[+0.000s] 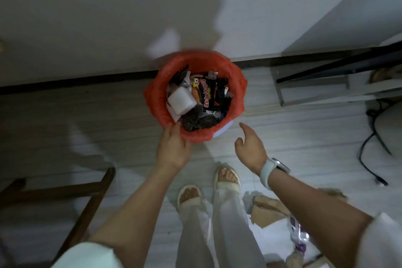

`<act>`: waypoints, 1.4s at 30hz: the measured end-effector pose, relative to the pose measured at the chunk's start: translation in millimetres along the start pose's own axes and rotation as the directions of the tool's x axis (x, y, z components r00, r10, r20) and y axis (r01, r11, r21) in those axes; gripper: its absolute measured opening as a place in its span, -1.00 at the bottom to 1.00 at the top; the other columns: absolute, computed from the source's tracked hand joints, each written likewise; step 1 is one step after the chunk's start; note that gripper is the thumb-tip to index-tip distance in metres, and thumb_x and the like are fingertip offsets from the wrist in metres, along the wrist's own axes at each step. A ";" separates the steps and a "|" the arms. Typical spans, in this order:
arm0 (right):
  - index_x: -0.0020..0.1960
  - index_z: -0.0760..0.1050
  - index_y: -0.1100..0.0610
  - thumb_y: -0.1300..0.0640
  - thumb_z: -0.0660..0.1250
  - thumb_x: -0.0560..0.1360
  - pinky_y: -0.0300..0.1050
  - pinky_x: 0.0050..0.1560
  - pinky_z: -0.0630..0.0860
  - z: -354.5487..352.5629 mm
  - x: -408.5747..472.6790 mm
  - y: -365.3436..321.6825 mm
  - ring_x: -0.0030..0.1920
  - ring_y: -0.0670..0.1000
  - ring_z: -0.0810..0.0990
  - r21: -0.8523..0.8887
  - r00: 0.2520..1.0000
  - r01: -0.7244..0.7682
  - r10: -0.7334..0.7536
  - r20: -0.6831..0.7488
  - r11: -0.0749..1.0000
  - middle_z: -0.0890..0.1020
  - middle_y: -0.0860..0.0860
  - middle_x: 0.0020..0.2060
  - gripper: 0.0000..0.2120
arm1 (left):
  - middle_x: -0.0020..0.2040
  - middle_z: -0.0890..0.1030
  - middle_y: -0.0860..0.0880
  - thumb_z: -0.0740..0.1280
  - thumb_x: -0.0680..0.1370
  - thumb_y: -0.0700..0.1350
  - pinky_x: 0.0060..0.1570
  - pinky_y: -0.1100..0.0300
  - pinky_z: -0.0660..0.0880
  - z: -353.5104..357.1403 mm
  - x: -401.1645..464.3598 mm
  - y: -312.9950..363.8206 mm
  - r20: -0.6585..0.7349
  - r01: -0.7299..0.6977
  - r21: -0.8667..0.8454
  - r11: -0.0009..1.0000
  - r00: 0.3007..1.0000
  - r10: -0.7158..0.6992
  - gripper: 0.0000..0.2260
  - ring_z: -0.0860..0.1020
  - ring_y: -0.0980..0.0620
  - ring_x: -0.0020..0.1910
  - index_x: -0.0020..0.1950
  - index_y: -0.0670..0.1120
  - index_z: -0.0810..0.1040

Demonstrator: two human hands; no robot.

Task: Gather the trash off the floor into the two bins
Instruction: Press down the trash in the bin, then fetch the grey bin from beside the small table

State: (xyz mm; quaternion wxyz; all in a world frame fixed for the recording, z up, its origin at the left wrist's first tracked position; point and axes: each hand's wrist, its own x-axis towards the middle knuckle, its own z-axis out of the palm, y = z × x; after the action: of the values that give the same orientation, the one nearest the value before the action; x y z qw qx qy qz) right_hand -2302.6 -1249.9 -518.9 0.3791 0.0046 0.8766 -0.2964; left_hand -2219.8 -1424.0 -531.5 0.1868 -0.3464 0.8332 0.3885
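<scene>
The bin (195, 98) with a red liner stands on the pale floor (87, 126), close to the far wall (87, 17), and holds wrappers and a white block. The left hand (174, 148) touches its near rim, fingers straight and together. The right hand (250, 148), with a watch (273, 169) on the wrist, hovers just right of the bin, fingers relaxed and apart, holding nothing. Brown paper and a plastic wrapper (298, 233) lie near right on the floor. A wooden chair leg (87, 209) stands near left, a black cable (369, 148) far right.
</scene>
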 end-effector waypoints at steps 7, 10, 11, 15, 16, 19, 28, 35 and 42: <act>0.28 0.42 0.26 0.33 0.12 0.51 -0.07 0.31 0.33 -69.2 -156.2 5.3 0.26 0.15 0.48 0.088 0.984 -0.161 0.166 -0.058 0.983 0.53 0.21 0.23 -0.65 | 0.26 0.44 -0.30 0.19 0.52 -0.21 0.29 0.12 0.25 -53.0 -140.9 85.5 -0.029 -0.052 -0.068 0.996 0.998 0.050 -0.61 0.40 -0.22 0.28 0.33 -0.28 0.38; 0.27 0.43 0.26 0.32 0.12 0.52 -0.04 0.30 0.36 -101.0 -239.7 10.5 0.25 0.16 0.49 0.194 0.951 -0.237 0.268 -0.154 0.952 0.55 0.22 0.20 -0.66 | 0.24 0.46 -0.30 0.11 0.43 -0.08 0.29 0.03 0.31 -59.4 -201.0 124.0 0.149 -0.214 0.023 0.977 0.967 0.208 -0.49 0.41 -0.23 0.26 0.33 -0.27 0.39; 0.27 0.42 0.26 0.31 0.12 0.52 -0.04 0.30 0.37 -110.1 -267.3 13.0 0.25 0.16 0.49 0.236 0.934 -0.256 0.303 -0.190 0.938 0.55 0.22 0.19 -0.66 | 0.25 0.46 -0.29 0.12 0.44 -0.07 0.29 0.01 0.32 -58.4 -220.8 136.2 0.205 -0.268 0.063 0.961 0.946 0.250 -0.50 0.40 -0.23 0.27 0.33 -0.26 0.38; 0.29 0.42 0.22 0.26 0.11 0.55 -0.02 0.30 0.37 -137.6 -362.4 40.3 0.25 0.17 0.48 0.373 0.849 -0.316 0.436 -0.300 0.872 0.55 0.20 0.20 -0.68 | 0.30 0.42 -0.22 0.23 0.53 -0.16 0.31 -0.02 0.30 -41.7 -291.5 181.7 0.368 -0.486 0.161 0.859 0.837 0.405 -0.60 0.38 -0.20 0.30 0.36 -0.20 0.37; 0.28 0.42 0.21 0.26 0.11 0.55 0.02 0.31 0.37 -142.1 -383.8 49.5 0.24 0.18 0.48 0.424 0.817 -0.323 0.475 -0.326 0.846 0.55 0.20 0.19 -0.68 | 0.32 0.41 -0.21 0.23 0.54 -0.15 0.31 -0.04 0.30 -35.1 -307.6 192.4 0.409 -0.534 0.175 0.827 0.804 0.432 -0.60 0.37 -0.19 0.31 0.37 -0.18 0.36; 0.29 0.40 0.21 0.27 0.11 0.55 -0.05 0.28 0.38 -151.4 -438.5 83.7 0.23 0.15 0.49 0.556 0.731 -0.324 0.576 -0.367 0.766 0.55 0.19 0.19 -0.67 | 0.36 0.38 -0.18 0.20 0.56 -0.11 0.31 -0.06 0.31 -6.8 -347.2 215.3 0.557 -0.647 0.217 0.731 0.697 0.452 -0.60 0.36 -0.19 0.32 0.40 -0.14 0.32; 0.23 0.46 0.18 0.25 0.11 0.55 -0.04 0.27 0.40 -118.5 -602.2 232.2 0.19 0.13 0.51 0.866 0.449 -0.258 0.847 -0.286 0.429 0.58 0.17 0.15 -0.70 | 0.35 0.38 -0.18 0.17 0.58 -0.09 0.27 -0.03 0.37 108.1 -486.9 229.5 0.836 -0.851 0.299 0.432 0.452 0.311 -0.61 0.40 -0.20 0.27 0.40 -0.10 0.31; 0.25 0.45 0.16 0.24 0.12 0.56 -0.16 -0.07 0.52 -82.8 -727.8 353.6 0.18 0.12 0.51 0.957 0.323 -0.205 0.937 -0.132 0.206 0.55 0.15 0.15 -0.70 | 0.33 0.41 -0.17 0.17 0.57 -0.10 0.25 0.00 0.38 222.1 -631.2 232.0 0.908 -0.920 0.259 0.293 0.336 0.251 -0.64 0.40 -0.17 0.28 0.37 -0.10 0.34; 0.24 0.46 0.19 0.23 0.11 0.57 -0.34 -0.17 0.31 -84.2 -780.8 408.9 -0.05 0.07 0.52 0.983 0.241 -0.114 0.964 -0.110 0.141 0.60 0.16 0.02 -0.71 | 0.35 0.42 -0.17 0.16 0.58 -0.10 0.24 -0.01 0.39 299.9 -718.4 270.7 0.952 -0.990 0.105 0.096 0.128 0.278 -0.61 0.40 -0.19 0.30 0.41 -0.10 0.31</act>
State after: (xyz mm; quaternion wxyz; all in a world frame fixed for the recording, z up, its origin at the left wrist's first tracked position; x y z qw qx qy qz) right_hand -1706.8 -699.6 -163.7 -0.0200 0.6997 0.5592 -0.4442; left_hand -1906.8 -756.6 -162.8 0.4075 0.4574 0.7815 0.1187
